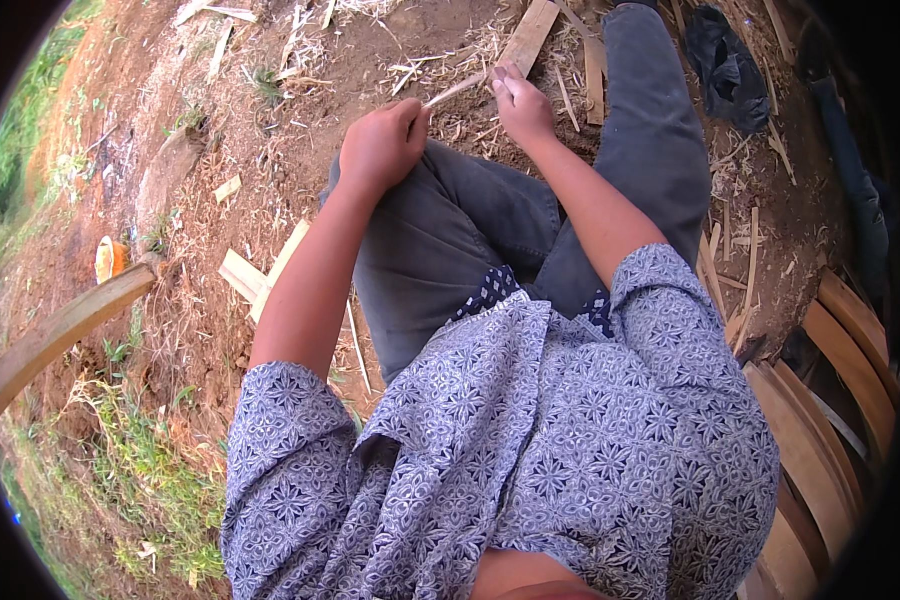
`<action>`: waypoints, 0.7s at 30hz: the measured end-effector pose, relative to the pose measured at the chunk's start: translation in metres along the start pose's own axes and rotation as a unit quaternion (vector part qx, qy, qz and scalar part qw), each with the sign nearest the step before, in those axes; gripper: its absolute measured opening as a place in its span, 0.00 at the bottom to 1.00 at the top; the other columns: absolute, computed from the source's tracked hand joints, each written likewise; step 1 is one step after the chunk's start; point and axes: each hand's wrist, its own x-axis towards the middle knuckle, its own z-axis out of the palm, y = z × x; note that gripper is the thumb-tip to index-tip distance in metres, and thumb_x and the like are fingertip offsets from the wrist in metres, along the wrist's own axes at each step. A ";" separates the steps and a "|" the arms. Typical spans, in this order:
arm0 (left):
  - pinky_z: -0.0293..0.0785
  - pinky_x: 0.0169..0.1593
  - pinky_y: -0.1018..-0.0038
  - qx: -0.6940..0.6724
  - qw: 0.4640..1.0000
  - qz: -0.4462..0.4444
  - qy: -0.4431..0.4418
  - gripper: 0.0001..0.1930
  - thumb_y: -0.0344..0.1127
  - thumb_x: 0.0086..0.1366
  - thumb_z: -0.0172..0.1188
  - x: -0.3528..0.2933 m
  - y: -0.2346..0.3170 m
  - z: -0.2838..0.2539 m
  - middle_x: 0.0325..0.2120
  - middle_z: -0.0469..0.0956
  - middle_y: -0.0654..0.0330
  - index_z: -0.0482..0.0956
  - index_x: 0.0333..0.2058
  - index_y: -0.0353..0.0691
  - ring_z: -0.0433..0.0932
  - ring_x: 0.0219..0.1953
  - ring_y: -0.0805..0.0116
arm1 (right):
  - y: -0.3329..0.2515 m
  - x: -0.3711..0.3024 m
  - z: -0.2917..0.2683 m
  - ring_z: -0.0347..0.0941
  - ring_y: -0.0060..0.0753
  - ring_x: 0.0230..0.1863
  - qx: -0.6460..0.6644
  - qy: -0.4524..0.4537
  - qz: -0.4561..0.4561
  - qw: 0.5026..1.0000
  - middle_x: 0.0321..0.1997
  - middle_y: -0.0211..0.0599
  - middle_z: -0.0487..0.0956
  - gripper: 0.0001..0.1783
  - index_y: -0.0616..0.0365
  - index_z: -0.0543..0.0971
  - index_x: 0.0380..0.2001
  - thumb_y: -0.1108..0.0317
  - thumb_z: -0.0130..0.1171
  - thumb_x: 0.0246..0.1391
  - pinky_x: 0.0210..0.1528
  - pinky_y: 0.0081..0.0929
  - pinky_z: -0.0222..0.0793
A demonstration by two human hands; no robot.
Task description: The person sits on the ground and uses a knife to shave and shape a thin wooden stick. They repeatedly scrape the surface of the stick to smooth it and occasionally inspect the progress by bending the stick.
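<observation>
A thin pale strip (pixel 457 89), seemingly of split wood or bamboo, stretches between my two hands above my bent left leg. My left hand (pixel 385 148) is closed in a fist at the knee, round the strip's near end; whether anything else is in that fist is hidden. With fingers and thumb pressed together, my right hand (pixel 523 108) pinches the other end. Just beyond the right hand, a flat wooden board (pixel 528 38) lies on the soil. Dark trousers (pixel 450 195) cover my legs beneath both forearms.
Shavings and slivers litter the brown ground (pixel 300 150). Crossed light wood pieces (pixel 260 275) lie left of my leg. A curved beam (pixel 65 335) juts in from the left, near an orange container (pixel 110 258). Stacked planks (pixel 810 450) stand at right; a black plastic bag (pixel 727 68) lies far right.
</observation>
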 end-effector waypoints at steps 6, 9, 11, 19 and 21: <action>0.75 0.35 0.50 -0.015 0.999 0.029 0.015 0.13 0.43 0.72 0.55 0.002 -0.002 0.003 0.30 0.81 0.52 0.75 0.31 0.41 0.80 0.33 0.44 | 0.013 0.014 -0.003 0.75 0.48 0.63 0.059 0.039 0.008 0.997 0.65 0.39 0.77 0.25 0.55 0.79 0.59 0.53 0.52 0.67 0.65 0.35 0.69; 0.75 0.35 0.50 -0.016 0.999 0.030 0.012 0.13 0.43 0.72 0.55 0.001 -0.005 0.003 0.31 0.81 0.53 0.74 0.31 0.41 0.80 0.33 0.44 | 0.007 0.020 -0.007 0.74 0.47 0.65 0.070 0.053 0.023 0.996 0.65 0.46 0.76 0.26 0.58 0.80 0.59 0.52 0.53 0.67 0.66 0.34 0.68; 0.75 0.35 0.50 -0.010 1.000 0.026 0.010 0.13 0.43 0.72 0.55 -0.002 -0.006 0.002 0.31 0.81 0.53 0.74 0.31 0.41 0.80 0.33 0.44 | 0.000 0.020 -0.010 0.73 0.47 0.67 0.096 0.057 0.034 0.993 0.66 0.51 0.75 0.27 0.60 0.79 0.59 0.51 0.53 0.68 0.67 0.33 0.66; 0.76 0.37 0.51 -0.007 0.999 0.033 -0.016 0.13 0.44 0.72 0.54 0.002 -0.006 0.004 0.30 0.81 0.53 0.77 0.32 0.42 0.81 0.34 0.44 | 0.020 0.041 -0.041 0.74 0.19 0.28 0.231 0.109 0.139 0.957 0.31 0.31 0.80 0.32 0.61 0.75 0.64 0.49 0.54 0.68 0.34 0.25 0.75; 0.76 0.37 0.51 -0.010 0.999 0.032 -0.022 0.13 0.43 0.71 0.55 0.003 -0.006 0.005 0.30 0.81 0.51 0.76 0.32 0.41 0.80 0.34 0.43 | 0.018 0.042 -0.043 0.79 0.26 0.33 0.211 0.097 0.119 0.965 0.36 0.38 0.84 0.32 0.63 0.75 0.64 0.51 0.57 0.65 0.40 0.28 0.76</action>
